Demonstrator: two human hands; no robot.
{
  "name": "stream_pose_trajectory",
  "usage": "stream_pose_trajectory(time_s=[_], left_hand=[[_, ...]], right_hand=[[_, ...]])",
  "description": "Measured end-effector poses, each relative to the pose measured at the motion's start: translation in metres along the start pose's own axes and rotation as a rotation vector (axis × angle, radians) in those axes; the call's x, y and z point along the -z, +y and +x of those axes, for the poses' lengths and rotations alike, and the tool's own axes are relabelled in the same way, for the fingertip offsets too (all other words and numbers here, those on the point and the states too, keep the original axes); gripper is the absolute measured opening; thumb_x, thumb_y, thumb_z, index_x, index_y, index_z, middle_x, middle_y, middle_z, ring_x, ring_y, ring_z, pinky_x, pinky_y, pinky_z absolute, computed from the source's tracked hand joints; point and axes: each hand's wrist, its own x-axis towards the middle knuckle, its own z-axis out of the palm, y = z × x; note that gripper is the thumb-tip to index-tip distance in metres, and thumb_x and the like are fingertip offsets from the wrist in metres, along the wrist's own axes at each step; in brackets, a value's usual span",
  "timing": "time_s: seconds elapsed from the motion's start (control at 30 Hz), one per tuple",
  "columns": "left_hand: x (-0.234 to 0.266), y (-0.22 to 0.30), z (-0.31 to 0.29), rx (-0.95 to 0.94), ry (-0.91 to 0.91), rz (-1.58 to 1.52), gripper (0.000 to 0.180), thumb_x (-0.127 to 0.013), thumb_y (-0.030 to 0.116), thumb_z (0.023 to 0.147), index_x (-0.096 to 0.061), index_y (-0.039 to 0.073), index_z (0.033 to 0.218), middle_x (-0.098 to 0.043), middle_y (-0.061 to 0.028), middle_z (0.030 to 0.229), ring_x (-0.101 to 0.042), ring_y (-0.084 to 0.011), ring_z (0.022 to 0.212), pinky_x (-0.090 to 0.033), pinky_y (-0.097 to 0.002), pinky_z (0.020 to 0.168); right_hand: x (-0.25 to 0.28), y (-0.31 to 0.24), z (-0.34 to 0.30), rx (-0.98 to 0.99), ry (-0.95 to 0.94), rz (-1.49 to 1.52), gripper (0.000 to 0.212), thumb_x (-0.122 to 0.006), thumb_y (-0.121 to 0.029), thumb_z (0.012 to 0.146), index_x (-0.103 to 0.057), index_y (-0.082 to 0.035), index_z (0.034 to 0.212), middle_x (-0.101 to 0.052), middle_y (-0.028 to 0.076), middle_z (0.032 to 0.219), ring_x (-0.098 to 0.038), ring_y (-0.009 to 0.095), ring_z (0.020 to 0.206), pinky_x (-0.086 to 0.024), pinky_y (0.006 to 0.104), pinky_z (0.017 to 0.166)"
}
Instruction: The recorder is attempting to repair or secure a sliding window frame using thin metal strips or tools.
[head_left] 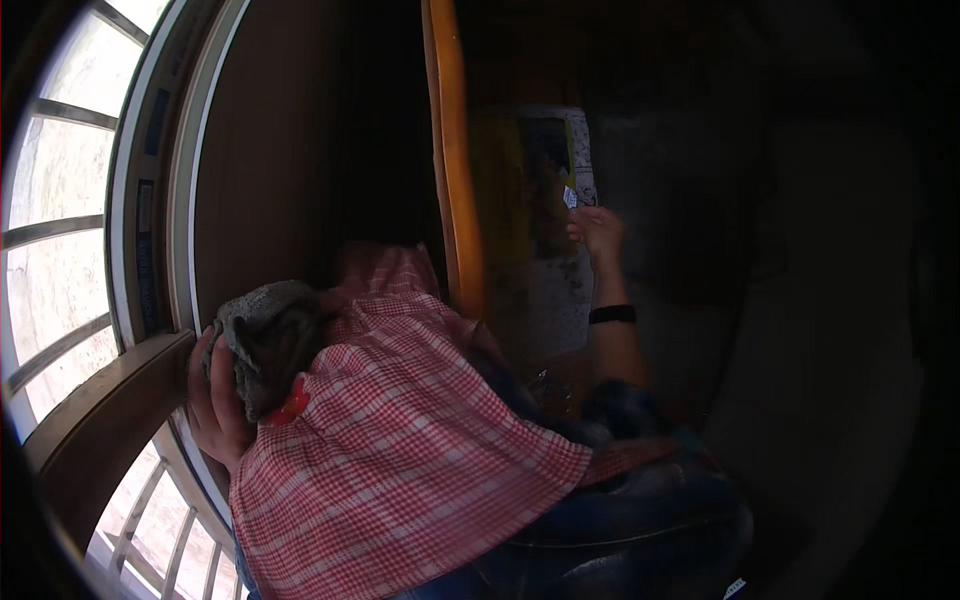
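head view: grey cloth (268,340) in left hand (215,400)

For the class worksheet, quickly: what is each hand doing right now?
Left hand: closed, holding a grey knitted cloth bundle and a red-and-white checked cloth.
Right hand: touching a yellow printed packet; grip cannot be told.

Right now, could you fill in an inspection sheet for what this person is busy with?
Surface: dark wooden cupboard interior; no shelf visible.
Job's things: grey cloth, red checked fabric, yellow-and-white packet.
Clutter: dark bundle under the checked fabric, too dim to identify.
Hands: left hand holds the grey cloth; right hand, black wristband, touches the packet.
Cables: nothing seen.
Surroundings: barred window at left, orange wooden door edge.
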Motion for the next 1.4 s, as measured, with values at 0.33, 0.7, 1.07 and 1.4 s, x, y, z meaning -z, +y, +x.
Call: stream_pose_trajectory(time_s=[0.33, 0.7, 1.07, 1.4], left_hand=[[-0.008, 0.002, -0.003, -0.053, -0.049, -0.019, 0.063, -0.079, 0.01, 0.079, -0.054, 0.008, 0.136, -0.062, -0.0195, 0.129, -0.064, -0.0373, 0.118, -0.054, -0.0425, 0.098], [0.005, 0.008, 0.01, -0.111, -0.013, -0.112, 0.051, -0.07, 0.015, 0.078, -0.062, 0.013, 0.128, -0.065, -0.0184, 0.123, -0.07, -0.0343, 0.084, -0.058, -0.0404, 0.071], [0.027, 0.01, 0.003, -0.014, -0.109, -0.195, 0.06, -0.071, 0.031, 0.079, -0.057, 0.016, 0.136, -0.057, -0.0186, 0.134, -0.067, -0.0397, 0.094, -0.057, -0.0442, 0.078], [0.022, 0.006, 0.0, 0.057, -0.199, -0.128, 0.058, -0.066, 0.03, 0.083, -0.056, 0.019, 0.138, -0.055, -0.017, 0.137, -0.066, -0.0386, 0.095, -0.055, -0.0471, 0.08]], right_hand=[[0.117, 0.308, -0.148, -0.944, 0.238, -0.623, 0.017, -0.063, -0.006, 0.09, -0.065, 0.0, 0.106, -0.069, 0.01, 0.085, -0.069, 0.02, 0.065, -0.059, 0.0303, 0.056], [-0.015, 0.094, 0.014, 0.034, 0.346, 0.147, 0.016, -0.059, -0.002, 0.096, -0.065, 0.0, 0.11, -0.065, 0.006, 0.08, -0.058, 0.012, 0.054, -0.047, 0.0266, 0.044], [-0.279, -0.376, -0.006, 0.932, -0.416, 0.316, 0.015, -0.063, -0.01, 0.095, -0.07, -0.002, 0.104, -0.068, 0.001, 0.082, -0.062, 0.007, 0.064, -0.05, 0.0222, 0.054], [-0.439, -0.489, 0.107, 0.855, -0.317, 0.113, 0.023, -0.057, -0.011, 0.097, -0.068, 0.001, 0.114, -0.072, 0.01, 0.09, -0.066, 0.014, 0.06, -0.054, 0.029, 0.051]])
